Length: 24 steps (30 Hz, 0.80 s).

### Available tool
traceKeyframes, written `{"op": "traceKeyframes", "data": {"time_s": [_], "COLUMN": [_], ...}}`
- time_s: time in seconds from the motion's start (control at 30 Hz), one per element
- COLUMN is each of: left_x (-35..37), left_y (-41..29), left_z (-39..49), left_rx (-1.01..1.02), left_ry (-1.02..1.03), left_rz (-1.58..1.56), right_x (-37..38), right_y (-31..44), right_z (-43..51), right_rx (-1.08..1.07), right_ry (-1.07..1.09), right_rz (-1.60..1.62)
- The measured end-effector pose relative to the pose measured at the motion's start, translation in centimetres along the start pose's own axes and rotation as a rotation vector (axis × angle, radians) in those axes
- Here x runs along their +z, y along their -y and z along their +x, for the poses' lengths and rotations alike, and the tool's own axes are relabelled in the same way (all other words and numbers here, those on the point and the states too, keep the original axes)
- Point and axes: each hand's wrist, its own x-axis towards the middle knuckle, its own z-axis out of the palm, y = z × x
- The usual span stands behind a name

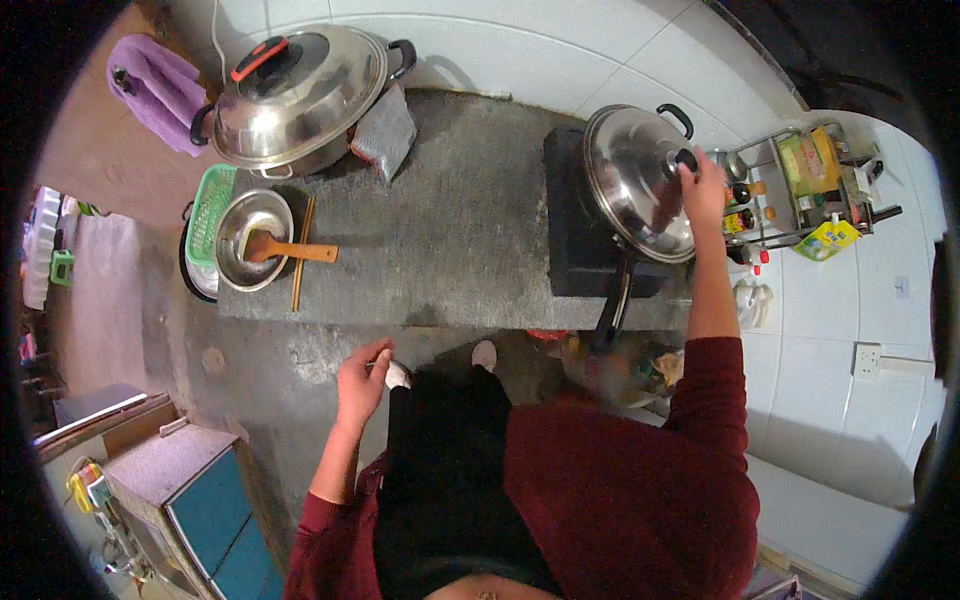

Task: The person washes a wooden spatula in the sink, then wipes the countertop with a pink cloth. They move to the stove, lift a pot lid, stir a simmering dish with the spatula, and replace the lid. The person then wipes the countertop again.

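My right hand (703, 192) grips the black knob (684, 160) of a shiny domed metal lid (637, 180). That lid sits over a wok on a black stove (566, 225), seemingly tilted a little; whether it rests fully on the rim I cannot tell. The wok's long black handle (616, 306) points toward me past the counter edge, and a black loop handle (676, 120) shows at its far side. Low in front of the counter, my left hand (365, 379) hangs with its fingers apart, touching nothing. The wok's contents are hidden under the lid.
On the grey counter (450, 225) stand a large lidded steel pot (315, 112), a silver packet (386, 135), chopsticks (303, 255) and a steel bowl (225, 259) holding a wooden spatula (300, 251). A green basket (206, 202) is at the left. Seasoning bottles (739, 220) fill a rack (780, 161) right of the stove.
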Motion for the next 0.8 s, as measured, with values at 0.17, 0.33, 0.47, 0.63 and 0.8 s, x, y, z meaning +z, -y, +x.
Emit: {"op": "traceKeyframes", "data": {"time_s": [0.17,0.33,0.47,0.63,0.8], "left_x": [-0.4,-0.8,-1.1,-1.6,-2.0], "left_y": [1.0,2.5,3.4,3.7,4.4], "left_z": [0.1,-0.1,0.2,0.4,-0.5], "left_rx": [-0.009,-0.038,-0.020,-0.035,-0.087], "left_ry": [-0.016,0.004,0.021,0.006,-0.012], "left_rz": [-0.079,-0.084,-0.091,-0.085,-0.116], "right_x": [-3.9,-1.9,3.7,7.3,7.0], "right_y": [-0.2,-3.9,-7.9,-9.1,-5.9], "right_z": [-8.5,-27.8,-37.6,-37.9,-33.7], "right_rx": [0.250,0.713,0.963,0.289,-0.022], "right_ry": [-0.187,0.189,0.380,0.437,0.266], "right_rz": [0.292,0.163,0.743,0.334,0.009]}}
